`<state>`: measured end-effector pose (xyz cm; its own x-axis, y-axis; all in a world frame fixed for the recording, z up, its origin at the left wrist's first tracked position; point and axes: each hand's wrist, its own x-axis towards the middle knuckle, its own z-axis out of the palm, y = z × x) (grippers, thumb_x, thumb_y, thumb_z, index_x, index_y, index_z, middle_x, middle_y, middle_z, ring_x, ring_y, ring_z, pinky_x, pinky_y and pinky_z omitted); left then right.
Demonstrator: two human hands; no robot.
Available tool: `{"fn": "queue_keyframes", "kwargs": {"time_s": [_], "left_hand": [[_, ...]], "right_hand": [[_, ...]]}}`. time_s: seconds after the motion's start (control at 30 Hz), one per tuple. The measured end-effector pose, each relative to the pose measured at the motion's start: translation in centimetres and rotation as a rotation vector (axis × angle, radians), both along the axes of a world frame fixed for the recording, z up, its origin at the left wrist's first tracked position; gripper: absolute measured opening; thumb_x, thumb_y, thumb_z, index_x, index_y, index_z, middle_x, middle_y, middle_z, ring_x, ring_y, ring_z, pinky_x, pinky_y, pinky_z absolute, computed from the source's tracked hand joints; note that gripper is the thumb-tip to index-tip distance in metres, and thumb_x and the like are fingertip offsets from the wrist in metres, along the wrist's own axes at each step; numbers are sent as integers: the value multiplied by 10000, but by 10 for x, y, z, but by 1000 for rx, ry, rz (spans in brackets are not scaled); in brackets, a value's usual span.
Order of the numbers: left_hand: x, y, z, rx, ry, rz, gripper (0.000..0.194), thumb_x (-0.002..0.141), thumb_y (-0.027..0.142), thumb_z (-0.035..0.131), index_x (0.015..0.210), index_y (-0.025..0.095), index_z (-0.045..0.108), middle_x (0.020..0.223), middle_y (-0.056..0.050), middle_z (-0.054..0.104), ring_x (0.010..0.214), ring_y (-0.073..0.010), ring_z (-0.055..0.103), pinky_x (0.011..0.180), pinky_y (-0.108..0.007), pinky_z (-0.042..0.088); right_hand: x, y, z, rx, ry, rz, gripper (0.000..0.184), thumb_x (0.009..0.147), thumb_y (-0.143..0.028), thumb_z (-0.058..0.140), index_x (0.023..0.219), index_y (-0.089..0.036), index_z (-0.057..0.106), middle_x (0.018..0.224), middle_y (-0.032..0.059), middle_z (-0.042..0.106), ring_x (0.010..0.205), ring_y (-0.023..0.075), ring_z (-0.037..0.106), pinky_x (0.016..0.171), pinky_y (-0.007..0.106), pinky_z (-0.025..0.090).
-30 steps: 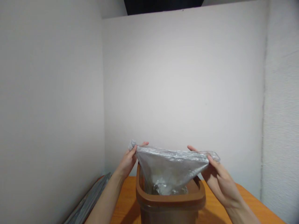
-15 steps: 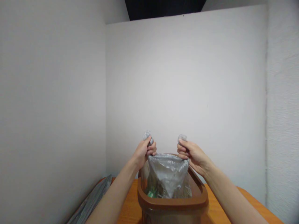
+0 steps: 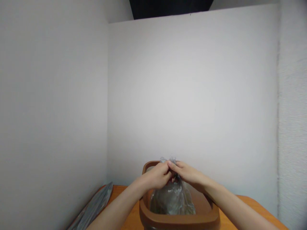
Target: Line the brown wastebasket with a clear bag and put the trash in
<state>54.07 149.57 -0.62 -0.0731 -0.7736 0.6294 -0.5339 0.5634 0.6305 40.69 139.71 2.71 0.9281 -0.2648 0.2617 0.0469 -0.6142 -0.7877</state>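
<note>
A brown plastic bin (image 3: 178, 218) stands on an orange table (image 3: 129, 217) in front of me. Inside it sits a clear grey plastic bag (image 3: 171, 199) with contents I cannot make out. My left hand (image 3: 158, 176) and my right hand (image 3: 187, 172) meet above the bin's middle, both closed on the gathered top of the bag. A small crumpled tuft of bag (image 3: 168, 159) sticks up between the fingertips. Both forearms reach in from the bottom edge.
White walls close in on the left, back and right, forming a narrow corner. A flat grey plastic-wrapped pack (image 3: 94, 206) leans along the left wall on the table. A dark opening (image 3: 171, 7) shows above the back wall.
My hands came together from a wide spread, bunching the bag's open mouth into one gathered top, and they lowered toward the bin.
</note>
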Motion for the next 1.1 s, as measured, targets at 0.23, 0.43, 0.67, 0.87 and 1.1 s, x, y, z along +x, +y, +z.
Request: {"fn": "queue_keyframes", "kwargs": {"time_s": [0.23,0.43,0.67,0.87,1.1], "left_hand": [[3,-2,-1,179,111,-214,420,732,383,732,1036,188,517,811,0,639,720,-157,622,699,-284,477],[11,2,2,322,184,-315,348,756,478,712,837,161,593,645,-8,648,666,-146,584,759,-286,447],[10,0,-1,317,331,-185,206,800,329,575,708,152,626,614,15,581,603,-110,495,665,-246,384],[10,1,2,277,429,-116,293,815,416,567,677,158,591,650,10,573,651,-109,491,655,-239,374],[14,0,2,252,409,-16,545,791,711,468,757,176,566,595,42,472,535,-99,427,592,-256,388]], "right_hand": [[-2,-12,1,43,-146,-133,610,783,-722,599,768,-124,723,618,44,656,553,149,529,587,298,398],[-11,-5,5,191,-272,-136,511,812,-631,614,935,-142,697,686,34,685,597,163,586,638,308,460],[-22,25,14,-16,-188,37,354,895,-472,528,720,-180,624,697,43,612,699,215,628,727,378,500],[-22,26,11,-835,-181,-216,282,882,-105,476,755,-192,711,985,78,530,922,200,539,888,381,425],[-28,35,9,-1079,-184,-190,218,937,-114,478,883,-175,680,1071,91,523,974,195,553,888,356,484]]}}
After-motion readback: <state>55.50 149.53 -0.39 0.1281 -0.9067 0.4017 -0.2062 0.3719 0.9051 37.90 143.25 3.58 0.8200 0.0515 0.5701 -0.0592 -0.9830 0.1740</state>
